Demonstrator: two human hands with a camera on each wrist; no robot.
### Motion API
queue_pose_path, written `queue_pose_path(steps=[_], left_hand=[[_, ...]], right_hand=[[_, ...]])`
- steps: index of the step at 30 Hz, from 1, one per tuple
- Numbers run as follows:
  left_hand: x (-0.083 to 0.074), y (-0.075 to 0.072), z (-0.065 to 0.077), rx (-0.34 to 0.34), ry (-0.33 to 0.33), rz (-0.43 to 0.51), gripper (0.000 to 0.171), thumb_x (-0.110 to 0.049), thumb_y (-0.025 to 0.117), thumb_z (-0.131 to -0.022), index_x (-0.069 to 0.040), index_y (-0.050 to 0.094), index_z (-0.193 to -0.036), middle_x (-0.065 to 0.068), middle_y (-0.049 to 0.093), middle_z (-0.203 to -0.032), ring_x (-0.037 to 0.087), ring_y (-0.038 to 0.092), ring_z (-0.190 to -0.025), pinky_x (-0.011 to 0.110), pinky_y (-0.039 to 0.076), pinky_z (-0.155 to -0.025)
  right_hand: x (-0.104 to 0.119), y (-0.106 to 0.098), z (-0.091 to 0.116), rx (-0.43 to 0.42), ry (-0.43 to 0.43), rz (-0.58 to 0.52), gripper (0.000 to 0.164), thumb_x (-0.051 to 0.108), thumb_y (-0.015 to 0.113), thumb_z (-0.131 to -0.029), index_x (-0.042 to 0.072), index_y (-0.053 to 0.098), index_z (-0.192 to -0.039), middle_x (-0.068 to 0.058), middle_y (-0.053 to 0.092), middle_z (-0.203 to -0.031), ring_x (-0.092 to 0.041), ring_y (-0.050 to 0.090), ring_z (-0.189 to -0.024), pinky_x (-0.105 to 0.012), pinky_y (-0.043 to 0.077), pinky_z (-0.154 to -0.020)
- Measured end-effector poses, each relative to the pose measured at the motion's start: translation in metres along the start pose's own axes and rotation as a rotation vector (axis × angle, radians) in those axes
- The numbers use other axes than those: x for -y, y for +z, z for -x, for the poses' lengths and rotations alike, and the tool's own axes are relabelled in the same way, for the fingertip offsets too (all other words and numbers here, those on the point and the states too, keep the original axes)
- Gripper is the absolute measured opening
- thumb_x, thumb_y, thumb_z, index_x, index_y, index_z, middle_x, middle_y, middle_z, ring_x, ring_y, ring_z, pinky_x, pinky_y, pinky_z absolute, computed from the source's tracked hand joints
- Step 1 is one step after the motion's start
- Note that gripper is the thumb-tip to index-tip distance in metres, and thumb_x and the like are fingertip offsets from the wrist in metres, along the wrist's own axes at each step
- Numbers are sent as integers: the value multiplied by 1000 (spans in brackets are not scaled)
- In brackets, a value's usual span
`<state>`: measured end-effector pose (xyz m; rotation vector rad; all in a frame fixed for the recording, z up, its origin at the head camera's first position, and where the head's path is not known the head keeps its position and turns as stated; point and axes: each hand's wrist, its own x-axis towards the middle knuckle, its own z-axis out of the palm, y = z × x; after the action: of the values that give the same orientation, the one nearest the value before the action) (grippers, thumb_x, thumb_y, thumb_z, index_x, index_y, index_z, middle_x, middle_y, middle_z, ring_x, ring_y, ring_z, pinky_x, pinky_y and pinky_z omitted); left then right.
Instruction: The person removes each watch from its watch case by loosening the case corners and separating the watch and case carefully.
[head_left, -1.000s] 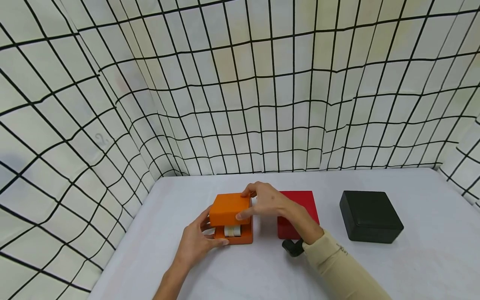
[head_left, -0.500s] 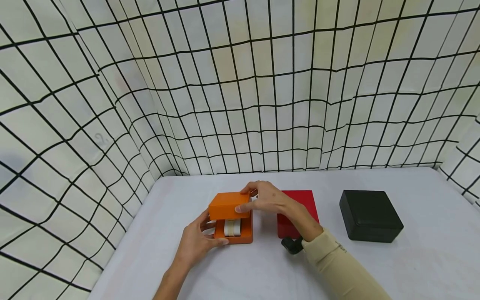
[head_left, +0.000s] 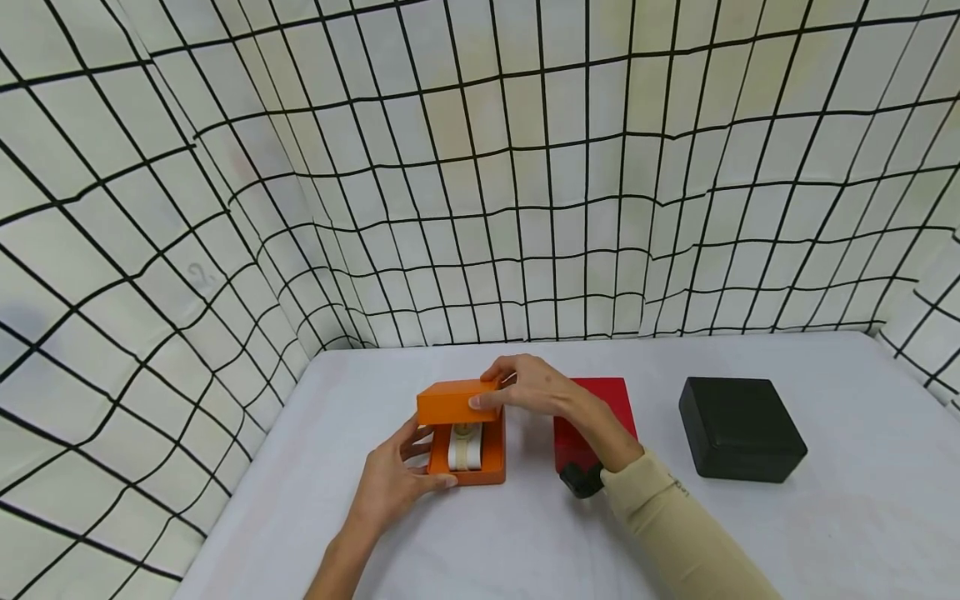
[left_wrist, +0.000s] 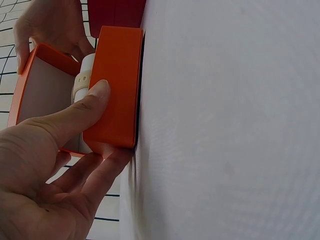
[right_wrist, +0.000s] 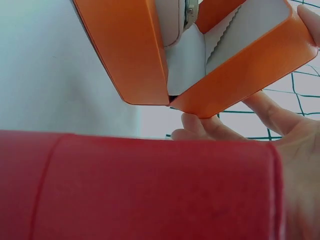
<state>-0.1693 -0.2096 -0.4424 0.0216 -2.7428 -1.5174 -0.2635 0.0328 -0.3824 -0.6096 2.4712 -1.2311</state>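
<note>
Below the head view's centre, a left hand point(head_left: 390, 483) is gripping an orange box base point(head_left: 482, 477) while a right hand point(head_left: 534, 385) is pinching its tilted-open lid point(head_left: 448, 405), a cream strap point(left_wrist: 81, 81) around a white cushion point(left_wrist: 87, 62) showing inside. A red box point(head_left: 607, 400) and a black box point(head_left: 738, 429) are sitting toward the frame's right.

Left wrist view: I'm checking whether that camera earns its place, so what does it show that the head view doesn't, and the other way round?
Of the two, only the left wrist view shows the pale lining inside the tilted orange lid.

Only the head view shows the black box and the beige sleeve.

Both show the left hand holding the orange base, the right hand gripping the lid, the cream strap and the red box.
</note>
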Motion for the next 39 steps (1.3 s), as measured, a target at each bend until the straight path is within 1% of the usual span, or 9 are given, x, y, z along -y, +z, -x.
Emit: queue_pose_path(steps=[5, 9, 16, 18, 21, 25, 30, 36, 39], left_hand=[[-1, 0, 0, 0, 6, 7, 109, -9, 97, -67, -15, 41, -160, 16, 61, -149, 36, 68, -126, 33, 63, -91], [-1, 0, 0, -2, 21, 14, 112, -9, 98, -66, -9, 38, -161, 18, 61, -149, 37, 68, -125, 33, 63, -90], [-2, 0, -1, -7, -4, 8, 115, -10, 99, -64, -18, 39, -162, 10, 61, -151, 33, 69, -126, 31, 63, -90], [-2, 0, -1, -6, 0, 12, 115, -9, 99, -64, -19, 39, -162, 10, 61, -151, 34, 68, -127, 32, 63, -91], [-3, 0, -1, -6, 6, 16, 113, -9, 99, -64, -22, 41, -161, 13, 61, -150, 35, 68, -127, 34, 63, -91], [-3, 0, -1, -2, 4, 18, 111, -8, 98, -65, -24, 43, -160, 15, 63, -147, 35, 68, -127, 34, 63, -90], [-4, 1, -1, 4, -10, 25, 105, -7, 98, -65, -20, 49, -156, 14, 62, -148, 35, 68, -127, 33, 63, -89], [-3, 1, 1, 1, -32, -12, 85, -10, 99, -64, -14, 65, -142, 14, 65, -144, 35, 70, -124, 34, 63, -89], [-2, 0, 0, 5, -28, -29, 80, -11, 99, -65, -12, 68, -138, 13, 66, -144, 35, 69, -125, 35, 63, -91]], right_hand=[[1, -3, -2, 6, -4, 8, 56, 52, 71, -87, 16, 69, -128, -3, 69, -121, -20, 60, -113, -43, 52, -99], [2, -4, -3, 3, 11, 3, 55, 53, 70, -88, 16, 69, -129, -4, 69, -123, -22, 60, -114, -47, 52, -102], [1, -5, -5, -10, 51, -15, 51, 59, 63, -92, 20, 70, -124, -6, 70, -128, -25, 59, -123, -55, 46, -111], [1, -5, -6, -15, 63, -11, 51, 60, 62, -92, 22, 70, -123, -6, 69, -130, -26, 58, -124, -55, 45, -112], [2, -4, -7, -13, 70, -8, 51, 61, 60, -93, 22, 69, -123, -5, 71, -121, -24, 58, -119, -53, 45, -109], [2, -5, -8, 2, 63, -18, 51, 62, 56, -95, 19, 67, -120, -5, 71, -101, -23, 59, -109, -45, 45, -100], [3, -6, -7, 6, 62, -25, 49, 61, 55, -95, 18, 67, -115, -4, 71, -98, -26, 60, -109, -42, 44, -95], [4, -5, -6, 12, 66, -18, 50, 61, 53, -96, 18, 67, -116, -4, 68, -100, -32, 59, -115, -44, 46, -96], [3, -4, -7, 14, 57, -30, 51, 61, 53, -96, 16, 66, -117, -7, 68, -98, -31, 61, -114, -43, 48, -97]])
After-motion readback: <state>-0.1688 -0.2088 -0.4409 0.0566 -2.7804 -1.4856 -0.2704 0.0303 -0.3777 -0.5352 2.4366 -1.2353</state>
